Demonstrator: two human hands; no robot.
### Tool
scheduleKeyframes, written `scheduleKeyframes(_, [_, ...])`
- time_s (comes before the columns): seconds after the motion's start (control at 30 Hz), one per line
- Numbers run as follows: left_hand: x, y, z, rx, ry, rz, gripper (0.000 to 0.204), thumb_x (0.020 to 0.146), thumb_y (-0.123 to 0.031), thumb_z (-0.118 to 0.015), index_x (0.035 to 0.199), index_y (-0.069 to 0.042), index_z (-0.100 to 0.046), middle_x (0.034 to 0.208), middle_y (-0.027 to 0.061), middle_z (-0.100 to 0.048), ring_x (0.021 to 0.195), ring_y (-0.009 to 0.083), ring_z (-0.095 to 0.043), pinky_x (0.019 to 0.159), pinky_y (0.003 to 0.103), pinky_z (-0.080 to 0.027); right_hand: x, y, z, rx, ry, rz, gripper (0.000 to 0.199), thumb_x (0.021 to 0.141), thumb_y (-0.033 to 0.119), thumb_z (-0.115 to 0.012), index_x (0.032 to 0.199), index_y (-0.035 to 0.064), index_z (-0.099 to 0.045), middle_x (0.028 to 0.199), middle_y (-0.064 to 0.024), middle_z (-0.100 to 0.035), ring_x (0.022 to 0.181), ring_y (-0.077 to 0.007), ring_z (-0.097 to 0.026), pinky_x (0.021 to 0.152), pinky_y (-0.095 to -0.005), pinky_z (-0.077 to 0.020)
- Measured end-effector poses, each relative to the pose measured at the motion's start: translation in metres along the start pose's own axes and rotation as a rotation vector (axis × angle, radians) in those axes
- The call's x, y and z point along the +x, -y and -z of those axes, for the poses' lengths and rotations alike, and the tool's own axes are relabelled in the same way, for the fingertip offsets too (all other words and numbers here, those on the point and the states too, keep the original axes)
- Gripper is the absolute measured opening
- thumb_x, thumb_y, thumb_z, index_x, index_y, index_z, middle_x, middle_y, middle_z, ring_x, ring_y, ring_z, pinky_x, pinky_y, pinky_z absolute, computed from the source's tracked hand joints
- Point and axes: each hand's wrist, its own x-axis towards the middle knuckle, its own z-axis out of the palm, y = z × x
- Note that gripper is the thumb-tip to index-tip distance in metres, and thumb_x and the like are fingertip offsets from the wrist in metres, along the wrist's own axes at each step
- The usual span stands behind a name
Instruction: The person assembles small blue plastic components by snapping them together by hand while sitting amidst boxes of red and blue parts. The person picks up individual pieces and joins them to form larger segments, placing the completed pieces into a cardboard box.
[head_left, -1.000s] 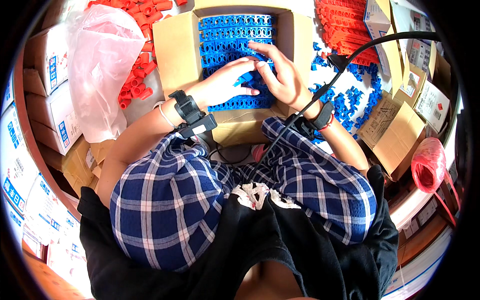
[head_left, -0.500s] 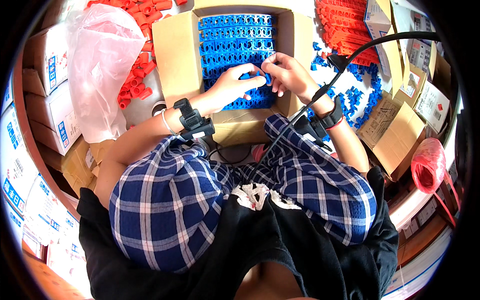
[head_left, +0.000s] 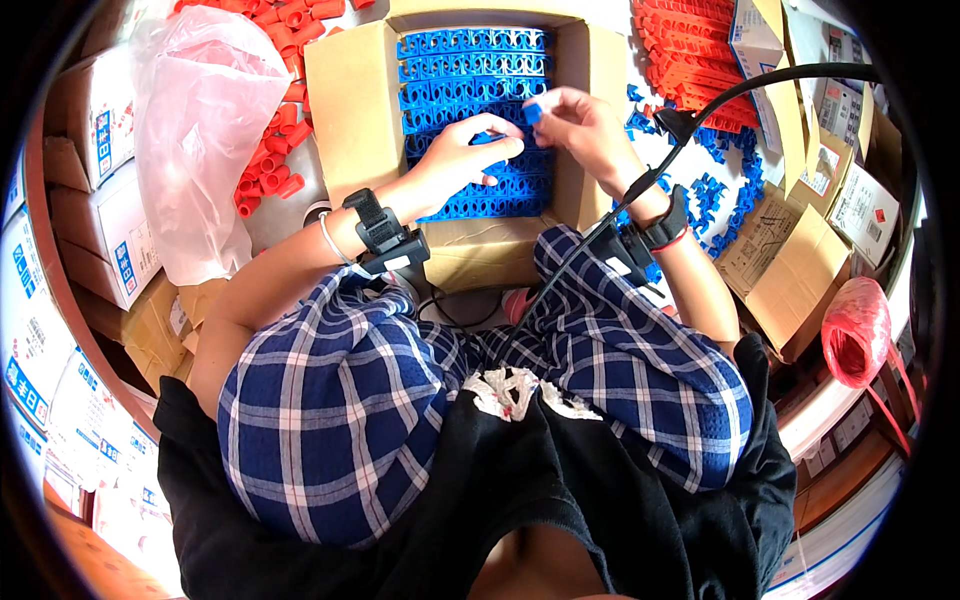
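Between my right thumb and fingers is a small blue plastic piece (head_left: 533, 113); my right hand (head_left: 588, 133) is pinched on it above the open box. My left hand (head_left: 460, 160) curls around another blue plastic part (head_left: 488, 138), mostly hidden by the fingers. The two hands are slightly apart. Below them, the cardboard box (head_left: 350, 95) holds rows of blue plastic parts with round openings (head_left: 475, 68), lined up side by side. Small loose blue pieces (head_left: 708, 190) lie scattered to the right of the box.
Red tubular parts (head_left: 275, 170) and a translucent plastic bag (head_left: 200, 150) lie left of the box. Red strips (head_left: 690, 60) are stacked at the far right. A black cable (head_left: 770, 75) crosses over my right wrist. Cartons (head_left: 795, 270) and red twine (head_left: 858, 332) flank the right side.
My right hand has drawn up and away from the left, bringing the small blue piece into plain sight. The left hand has shifted slightly left and keeps its hold.
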Motion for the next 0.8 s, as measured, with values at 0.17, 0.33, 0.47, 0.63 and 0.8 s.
scheduleKeyframes(0.17, [-0.001, 0.003, 0.003, -0.002, -0.032, 0.017, 0.028, 0.092, -0.028, -0.062, 0.113, -0.011, -0.059, 0.113, 0.0013, -0.055, 0.102, 0.0103, -0.050, 0.080, 0.032, -0.045, 0.027, 0.014, 0.003, -0.754, -0.218, 0.492, 0.016, 0.083, 0.008, -0.062, 0.097, 0.0027, -0.067, 0.083, -0.0099, -0.065, 0.070, -0.0229, -0.067, 0.068, -0.0321, -0.0542])
scheduleKeyframes(0.33, [-0.002, 0.006, 0.002, -0.006, -0.018, 0.018, 0.026, 0.091, -0.027, -0.062, 0.112, -0.011, -0.059, 0.111, 0.0012, -0.055, 0.101, 0.0101, -0.050, 0.079, 0.032, -0.045, 0.053, 0.004, 0.003, -1.027, -0.167, 0.639, 0.018, 0.082, 0.009, -0.056, 0.094, 0.0035, -0.069, 0.088, -0.0158, -0.063, 0.074, -0.0338, -0.065, 0.070, -0.0421, -0.0539])
scheduleKeyframes(0.47, [-0.004, 0.008, 0.003, 0.007, -0.006, 0.013, 0.026, 0.092, -0.027, -0.062, 0.111, -0.011, -0.059, 0.111, 0.0006, -0.055, 0.100, 0.0100, -0.050, 0.078, 0.031, -0.045, 0.062, -0.003, -0.001, -1.085, -0.152, 0.619, 0.019, 0.084, 0.010, -0.059, 0.099, 0.0063, -0.069, 0.088, -0.0148, -0.062, 0.078, -0.0344, -0.064, 0.073, -0.0410, -0.0534])
scheduleKeyframes(0.63, [-0.007, 0.008, 0.006, 0.028, -0.011, 0.009, 0.025, 0.092, -0.027, -0.061, 0.111, -0.012, -0.060, 0.111, 0.0001, -0.055, 0.099, 0.0098, -0.050, 0.078, 0.031, -0.046, 0.068, -0.010, -0.007, -1.093, -0.164, 0.586, 0.018, 0.084, 0.011, -0.057, 0.098, 0.0065, -0.069, 0.088, -0.0154, -0.063, 0.078, -0.0350, -0.064, 0.073, -0.0420, -0.0541])
scheduleKeyframes(0.8, [-0.007, 0.009, 0.008, 0.022, -0.012, 0.008, 0.024, 0.092, -0.027, -0.061, 0.110, -0.012, -0.060, 0.110, -0.0002, -0.055, 0.099, 0.0093, -0.050, 0.078, 0.031, -0.046, 0.065, -0.009, -0.014, -1.060, -0.173, 0.602, 0.018, 0.082, 0.010, -0.057, 0.096, 0.0040, -0.068, 0.087, -0.0161, -0.063, 0.077, -0.0352, -0.064, 0.072, -0.0425, -0.0544])
